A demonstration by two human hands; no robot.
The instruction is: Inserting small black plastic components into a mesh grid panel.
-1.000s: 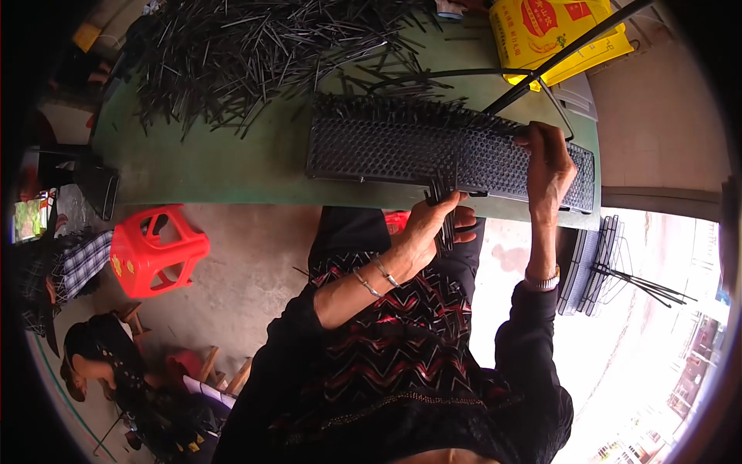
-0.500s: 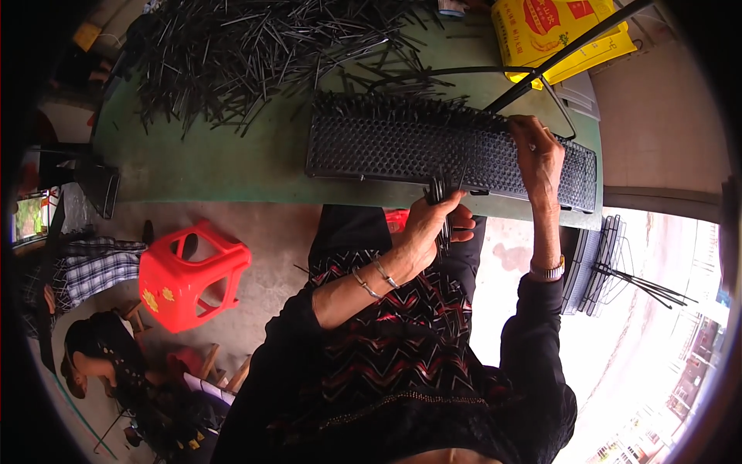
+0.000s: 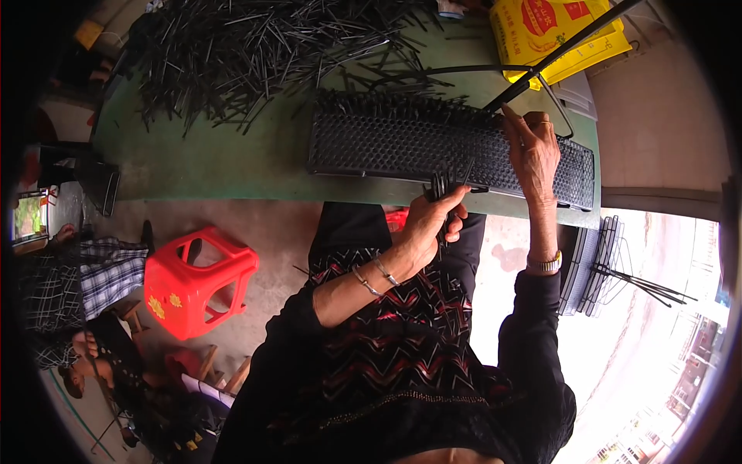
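Note:
A long black perforated panel (image 3: 386, 147) with rows of small holes lies on the green table (image 3: 232, 170) in front of me. Short black strips stand in a row along its far edge. My left hand (image 3: 430, 224) is closed round a bundle of thin black strips (image 3: 440, 186) at the panel's near edge. One strip slants up from its thumb. My right hand (image 3: 536, 158) is over the panel's right part, fingers bent together at the far edge beside a black rod (image 3: 568, 58). Whatever its fingertips hold is hidden.
A big heap of loose black strips (image 3: 255, 58) covers the table's far left. Yellow bags (image 3: 560, 35) lie at the far right. A red plastic stool (image 3: 197, 282) stands on the floor at left, near other people. More black panels (image 3: 591, 271) stand at the right.
My right hand has shifted slightly leftward along the far edge, its fingers now reaching farther. The left hand keeps its bundle, and a single strip now slants from it. People at left have moved.

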